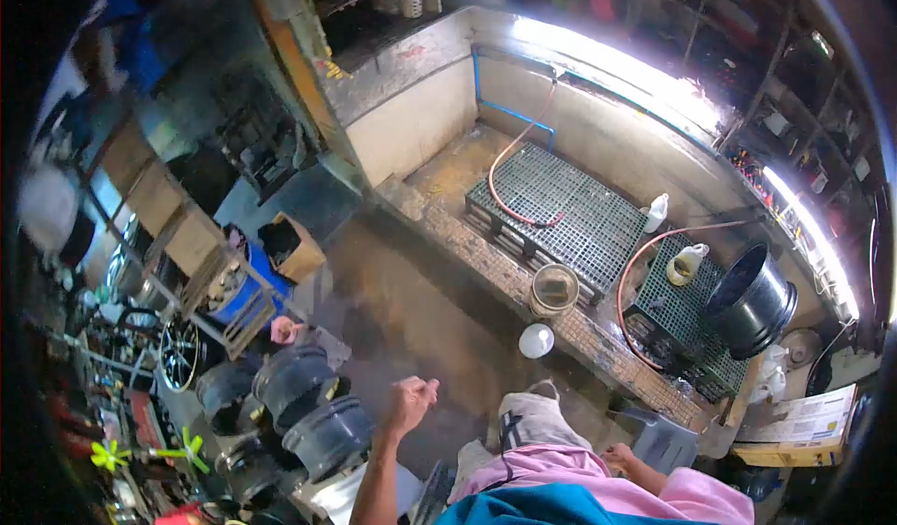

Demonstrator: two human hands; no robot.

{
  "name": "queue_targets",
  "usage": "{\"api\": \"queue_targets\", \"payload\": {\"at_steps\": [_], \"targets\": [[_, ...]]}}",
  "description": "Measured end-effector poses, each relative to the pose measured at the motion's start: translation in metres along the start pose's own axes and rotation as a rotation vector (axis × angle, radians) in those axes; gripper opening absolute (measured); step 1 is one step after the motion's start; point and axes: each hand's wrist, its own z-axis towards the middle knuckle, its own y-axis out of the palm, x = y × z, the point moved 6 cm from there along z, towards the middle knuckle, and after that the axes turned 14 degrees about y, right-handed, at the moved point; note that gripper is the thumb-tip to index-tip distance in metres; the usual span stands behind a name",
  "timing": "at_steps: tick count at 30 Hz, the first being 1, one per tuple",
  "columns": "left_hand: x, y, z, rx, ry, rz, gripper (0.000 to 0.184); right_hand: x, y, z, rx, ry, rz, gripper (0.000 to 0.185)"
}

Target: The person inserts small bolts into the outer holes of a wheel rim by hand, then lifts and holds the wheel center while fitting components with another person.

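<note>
My left hand (pixel 412 404) is raised over the wet floor, left of my legs, with its fingers curled together; whether anything small is inside cannot be made out. Black wheel rims (pixel 327 436) are stacked just to its left. My right hand (pixel 618 459) hangs low beside my pink clothing at the right, its fingers partly hidden and curled in. A grey plastic stool (pixel 658 443) is close to that hand. Ahead of me, a white round container (pixel 535 341) stands on the floor by a bucket (pixel 554 290) on the tiled ledge.
Green plastic grates (pixel 579 209) lie in the walled wash area, with a hose (pixel 498 175), white jugs (pixel 657 213) and a black rim (pixel 750 301). A cardboard box (pixel 297 249) and blue drum (pixel 250 287) stand left. A yellow box (pixel 794 452) is at right.
</note>
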Motion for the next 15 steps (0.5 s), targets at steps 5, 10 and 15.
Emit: {"api": "queue_targets", "payload": {"at_steps": [5,10,15], "targets": [[0.073,-0.117,0.139,0.155,0.135,-0.109,0.018,-0.134,-0.072,0.027,-0.032,-0.100,0.091,0.051],[0.078,-0.194,0.265,0.175,0.212,-0.167,0.019,-0.285,-0.080,0.070,-0.084,-0.082,0.275,0.050],[0.163,-0.258,0.399,-0.064,0.583,-0.071,0.017,-0.392,-0.119,0.076,-0.130,-0.200,0.333,0.047]]}}
